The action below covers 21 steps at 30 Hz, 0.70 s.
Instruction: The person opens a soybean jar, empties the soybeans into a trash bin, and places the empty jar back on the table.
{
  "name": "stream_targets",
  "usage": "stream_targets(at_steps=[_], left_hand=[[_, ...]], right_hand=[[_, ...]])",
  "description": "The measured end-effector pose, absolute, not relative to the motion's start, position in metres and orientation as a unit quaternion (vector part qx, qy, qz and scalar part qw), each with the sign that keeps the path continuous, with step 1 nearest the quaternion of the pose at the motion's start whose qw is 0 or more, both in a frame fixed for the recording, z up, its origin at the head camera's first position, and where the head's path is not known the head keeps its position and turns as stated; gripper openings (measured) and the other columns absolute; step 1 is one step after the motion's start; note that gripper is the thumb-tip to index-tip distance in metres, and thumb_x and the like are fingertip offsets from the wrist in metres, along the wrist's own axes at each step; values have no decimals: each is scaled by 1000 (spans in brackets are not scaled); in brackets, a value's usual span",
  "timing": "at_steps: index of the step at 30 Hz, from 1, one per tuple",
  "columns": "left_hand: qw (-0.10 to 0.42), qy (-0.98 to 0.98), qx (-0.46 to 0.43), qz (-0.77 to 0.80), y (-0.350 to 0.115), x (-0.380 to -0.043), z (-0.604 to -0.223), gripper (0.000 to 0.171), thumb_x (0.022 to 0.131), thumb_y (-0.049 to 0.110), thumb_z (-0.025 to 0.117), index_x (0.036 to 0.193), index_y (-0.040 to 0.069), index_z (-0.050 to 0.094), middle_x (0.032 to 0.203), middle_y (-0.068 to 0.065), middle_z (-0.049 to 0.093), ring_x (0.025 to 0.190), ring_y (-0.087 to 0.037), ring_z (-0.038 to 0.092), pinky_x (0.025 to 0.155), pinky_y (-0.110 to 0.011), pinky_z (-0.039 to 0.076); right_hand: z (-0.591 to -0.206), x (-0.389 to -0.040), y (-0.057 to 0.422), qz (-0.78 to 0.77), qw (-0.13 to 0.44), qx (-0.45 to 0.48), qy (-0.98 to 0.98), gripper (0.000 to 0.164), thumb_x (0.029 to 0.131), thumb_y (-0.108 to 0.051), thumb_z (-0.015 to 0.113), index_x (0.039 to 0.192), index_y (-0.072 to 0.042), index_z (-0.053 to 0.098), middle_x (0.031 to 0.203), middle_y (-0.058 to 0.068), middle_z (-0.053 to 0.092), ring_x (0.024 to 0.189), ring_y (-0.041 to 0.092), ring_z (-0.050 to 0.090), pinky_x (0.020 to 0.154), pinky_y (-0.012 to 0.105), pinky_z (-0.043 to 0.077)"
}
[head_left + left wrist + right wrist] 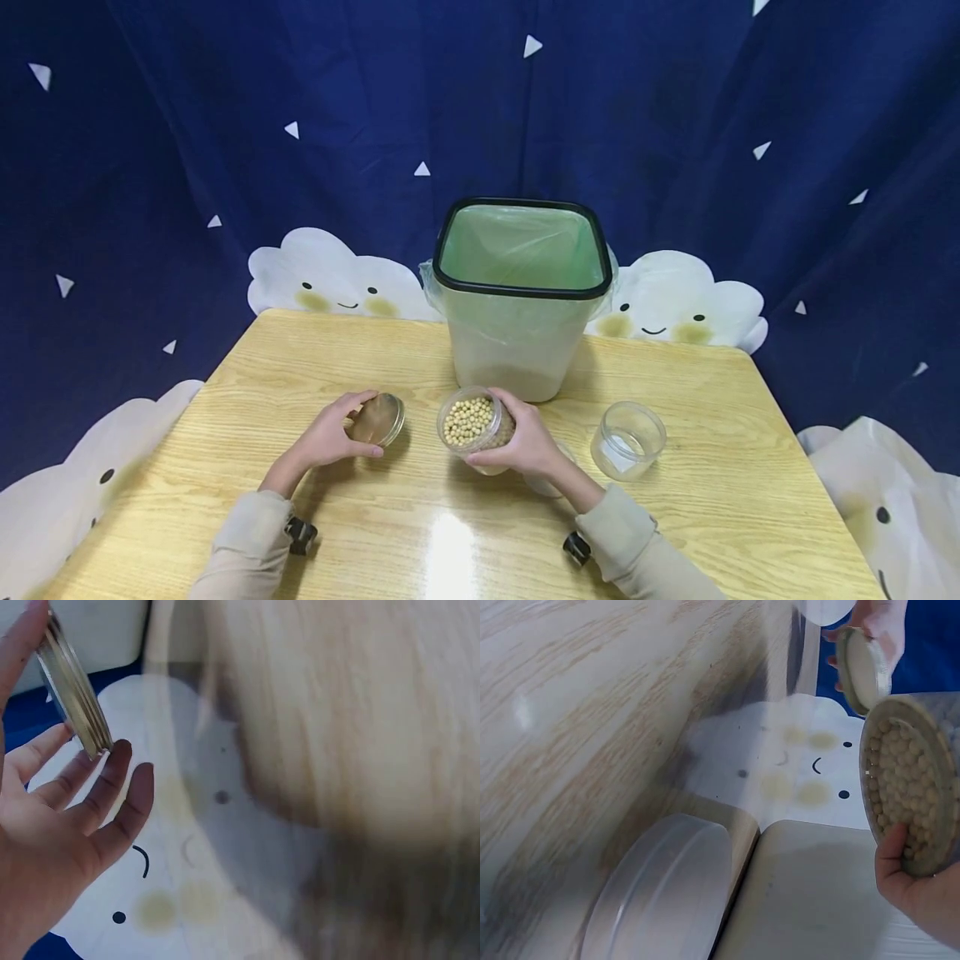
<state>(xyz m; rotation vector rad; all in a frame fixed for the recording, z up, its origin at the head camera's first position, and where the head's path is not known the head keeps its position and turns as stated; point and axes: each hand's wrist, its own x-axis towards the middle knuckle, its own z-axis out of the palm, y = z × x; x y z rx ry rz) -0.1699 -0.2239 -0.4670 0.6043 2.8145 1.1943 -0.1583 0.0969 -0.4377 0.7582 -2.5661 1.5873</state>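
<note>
My left hand (330, 433) holds a clear round lid (381, 419) by its edge, tilted up off the table. In the left wrist view the lid (75, 690) shows edge-on between thumb and fingers. Just to the right, my right hand (528, 442) grips a clear plastic jar (504, 427) round its side. The jar's uncovered mouth leans toward the left hand. Round pale-yellow beans (468, 421) lie inside it, and they also show through the mouth in the right wrist view, near my right thumb (892, 862). Partly behind the right wrist lies another clear lid (546, 485).
A white bin (510, 350) with a black rim and a pale green liner stands at the back of the wooden table (360, 542). To the right of my right hand, an uncovered clear jar (628, 442) stands upright. A dark blue curtain (360, 100) hangs behind.
</note>
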Motion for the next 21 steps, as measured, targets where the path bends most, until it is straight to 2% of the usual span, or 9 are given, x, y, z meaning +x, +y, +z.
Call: stream_targets(at_steps=[4, 8, 13, 17, 21], left_hand=[[6, 917, 201, 343, -226, -172, -474, 90, 57, 30, 85, 128, -6, 44, 116, -21, 53, 100, -34, 51, 85, -48, 42], [8, 923, 214, 319, -226, -171, -478, 91, 55, 30, 86, 127, -8, 44, 115, -23, 53, 106, -39, 49, 91, -53, 37], [17, 938, 204, 280, -225, -170, -480, 93, 54, 29, 86, 128, -7, 44, 116, -23, 53, 106, -41, 49, 90, -55, 38], [23, 950, 190, 247, -223, -169, -478, 95, 54, 36, 85, 130, -4, 44, 121, -26, 49, 108, -45, 46, 86, -57, 39], [2, 952, 185, 244, -220, -168, -471, 92, 60, 40, 82, 131, -3, 43, 123, -28, 46, 110, -46, 44, 86, -58, 39]], right_hand=[[-431, -155, 100, 521, 14, 233, -821, 89, 52, -18, 88, 128, 1, 46, 118, 16, 56, 105, 28, 54, 92, 43, 40], [-408, -143, 103, 520, 24, 229, -822, 83, 53, -8, 85, 125, 6, 46, 116, 22, 56, 103, 33, 54, 90, 44, 41], [-393, -136, 107, 515, 37, 231, -825, 79, 54, -4, 84, 123, 9, 47, 113, 24, 57, 101, 35, 55, 89, 42, 42], [-407, -143, 114, 514, 45, 232, -825, 82, 53, -7, 85, 125, 6, 46, 116, 22, 56, 103, 35, 54, 91, 44, 40], [-418, -150, 123, 517, 47, 224, -825, 85, 53, -12, 86, 128, 1, 46, 119, 18, 56, 106, 31, 54, 92, 45, 40]])
